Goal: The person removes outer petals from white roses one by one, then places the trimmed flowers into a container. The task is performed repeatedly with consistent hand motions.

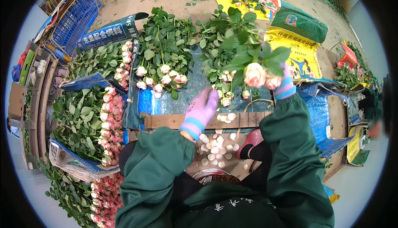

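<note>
My right hand (284,80), in a purple knitted glove with a striped cuff, grips leafy pink-and-white roses (255,75). Their heads face me, and leaves cover much of the fingers. Nothing shows in my left hand (201,105), gloved alike, its fingers loosely extended over the near edge of the bench. Just beyond it, more roses (226,99) lie with their heads toward me on the blue tarpaulin (196,72). Another bunch of cut roses (166,78) rests to the left, its leafy stems pointing away.
A wooden board (168,121) edges the bench. Fallen petals (214,148) cover the floor between my feet. At left, tarpaulin slings hold rows of roses (110,125). A blue plastic crate (73,20) stands far left. Yellow printed sacking (292,52) and a blue tarp (317,116) lie at right.
</note>
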The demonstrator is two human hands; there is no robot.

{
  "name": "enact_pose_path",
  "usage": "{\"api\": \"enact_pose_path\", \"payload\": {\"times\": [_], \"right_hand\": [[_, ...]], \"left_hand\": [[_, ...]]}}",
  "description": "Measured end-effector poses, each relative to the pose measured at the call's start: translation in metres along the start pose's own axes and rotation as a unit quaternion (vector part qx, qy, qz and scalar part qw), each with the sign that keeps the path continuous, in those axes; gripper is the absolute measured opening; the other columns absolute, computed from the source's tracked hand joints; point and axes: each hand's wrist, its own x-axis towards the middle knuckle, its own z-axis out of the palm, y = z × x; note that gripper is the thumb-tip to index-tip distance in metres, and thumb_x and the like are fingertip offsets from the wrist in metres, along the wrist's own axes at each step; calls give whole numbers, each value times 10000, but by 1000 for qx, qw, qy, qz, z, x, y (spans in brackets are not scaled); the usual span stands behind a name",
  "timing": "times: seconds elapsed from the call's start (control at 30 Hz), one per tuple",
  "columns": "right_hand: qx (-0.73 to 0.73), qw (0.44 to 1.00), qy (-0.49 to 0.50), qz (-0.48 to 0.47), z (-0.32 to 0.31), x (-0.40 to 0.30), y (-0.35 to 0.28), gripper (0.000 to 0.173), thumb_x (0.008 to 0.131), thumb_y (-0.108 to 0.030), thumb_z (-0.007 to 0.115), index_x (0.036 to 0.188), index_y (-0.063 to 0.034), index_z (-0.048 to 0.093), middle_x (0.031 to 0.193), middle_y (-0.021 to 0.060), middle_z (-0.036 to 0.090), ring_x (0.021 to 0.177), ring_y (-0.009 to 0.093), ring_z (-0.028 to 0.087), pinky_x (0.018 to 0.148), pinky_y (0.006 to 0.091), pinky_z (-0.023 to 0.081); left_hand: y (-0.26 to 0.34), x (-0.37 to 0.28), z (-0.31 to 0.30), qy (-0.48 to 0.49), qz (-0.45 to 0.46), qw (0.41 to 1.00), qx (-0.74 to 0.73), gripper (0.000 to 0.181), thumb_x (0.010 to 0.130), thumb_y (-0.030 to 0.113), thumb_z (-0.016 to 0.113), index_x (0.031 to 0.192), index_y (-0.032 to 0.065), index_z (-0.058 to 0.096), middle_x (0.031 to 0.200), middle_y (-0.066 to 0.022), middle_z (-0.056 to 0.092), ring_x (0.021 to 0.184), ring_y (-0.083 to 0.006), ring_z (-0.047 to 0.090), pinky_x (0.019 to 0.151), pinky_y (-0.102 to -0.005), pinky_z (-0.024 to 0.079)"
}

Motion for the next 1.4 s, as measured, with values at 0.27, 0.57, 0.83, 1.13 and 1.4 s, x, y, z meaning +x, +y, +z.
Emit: {"api": "enact_pose_path", "payload": {"times": [0.27,0.57,0.83,1.13,1.4], "right_hand": [[97,948,78,294,114,-51,-59,282,916,-257,653,1100,-42,648,635,14,563,533,122,551,509,279,469],[188,965,111,147,58,-51,-132,433,980,-243,533,1342,-8,495,587,-82,413,538,74,444,564,236,394],[51,973,-60,218,83,-76,-133,460,923,-306,628,1247,13,558,681,23,601,591,90,573,579,234,463],[109,974,-11,197,64,-61,-122,487,929,-477,576,1177,-59,611,684,-20,573,506,35,444,465,186,331],[237,955,1,176,58,-57,-102,463,964,-403,558,1274,-60,539,701,-8,612,532,44,507,493,193,366]], "left_hand": [[9,15,21,-317,-171,729,-582,478,982,437,480,1224,31,552,1048,-92,654,843,-180,658,745,-335,563],[-25,5,61,-132,-116,979,-102,291,907,199,571,1151,45,609,849,-127,667,637,-202,631,582,-339,502],[2,59,99,-47,92,989,106,386,891,257,565,1216,48,554,1016,-212,655,923,-394,632,794,-440,496],[31,140,79,-72,56,951,295,595,886,405,541,1347,40,451,1233,-238,582,1132,-385,568,970,-452,435],[74,28,46,-43,158,979,120,445,876,198,605,1275,28,503,939,-151,666,845,-329,653,764,-409,506]]}}
